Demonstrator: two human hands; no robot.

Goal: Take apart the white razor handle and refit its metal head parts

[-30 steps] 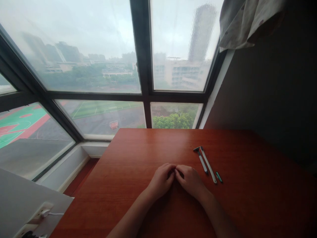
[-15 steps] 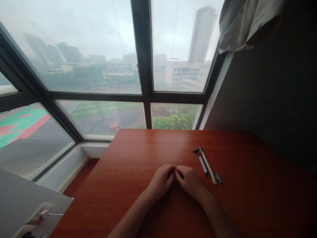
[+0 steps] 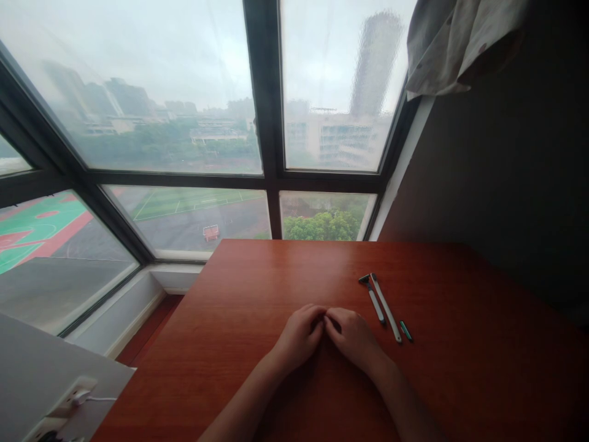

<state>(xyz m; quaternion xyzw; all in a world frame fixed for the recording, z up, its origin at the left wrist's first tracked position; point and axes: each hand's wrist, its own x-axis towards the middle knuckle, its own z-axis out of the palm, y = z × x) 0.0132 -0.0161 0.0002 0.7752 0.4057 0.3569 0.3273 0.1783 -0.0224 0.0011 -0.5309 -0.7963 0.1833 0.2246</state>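
On the red-brown wooden table [image 3: 257,282], my left hand [image 3: 301,334] and my right hand [image 3: 352,334] rest with fingers curled in. Their fingertips meet in the middle, and nothing shows between them. Beyond my right hand lies a razor [image 3: 376,306] with a dark head and a grey handle. Close beside it is a long slim pale stick [image 3: 387,310] with a dark far end, shaped like a toothbrush. A small green and dark piece [image 3: 405,331], perhaps a razor cartridge, lies to its right. Neither hand touches these things.
Large windows [image 3: 175,141] with dark frames rise behind the table. A grey-white cloth [image 3: 460,49] hangs at the upper right, by a dark wall. At the lower left, a plug with a white cable [image 3: 99,398] sits in a wall socket.
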